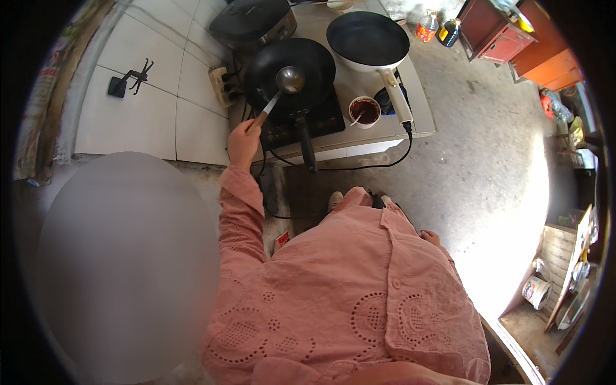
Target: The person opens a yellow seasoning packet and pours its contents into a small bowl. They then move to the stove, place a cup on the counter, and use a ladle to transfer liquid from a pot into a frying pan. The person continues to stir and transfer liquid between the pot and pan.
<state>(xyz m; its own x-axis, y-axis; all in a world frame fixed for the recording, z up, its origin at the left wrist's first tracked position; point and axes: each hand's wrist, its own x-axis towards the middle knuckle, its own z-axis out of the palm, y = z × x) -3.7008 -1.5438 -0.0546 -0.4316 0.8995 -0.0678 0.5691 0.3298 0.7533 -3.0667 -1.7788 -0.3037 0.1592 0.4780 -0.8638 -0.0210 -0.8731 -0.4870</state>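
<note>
My left hand (243, 144) grips the wooden handle of a metal ladle (290, 80). The ladle's bowl is over the inside of a black wok (315, 60), and a little liquid seems to lie in it. Under the wok is a black induction cooktop (329, 118), and the wok's handle points towards me. To the wok's right stands a white bowl (364, 112) with dark red paste and a spoon in it. Low at my right side hangs my right hand (430, 237), partly hidden by my pink shirt; whether its fingers hold anything is unclear.
An electric frying pan (368, 38) stands behind the bowl; its cord (356, 168) droops past the counter's front edge. A dark rice cooker (252, 21) and a power strip (220, 86) line the tiled wall. Two bottles (426, 26) stand by red cabinets (507, 43).
</note>
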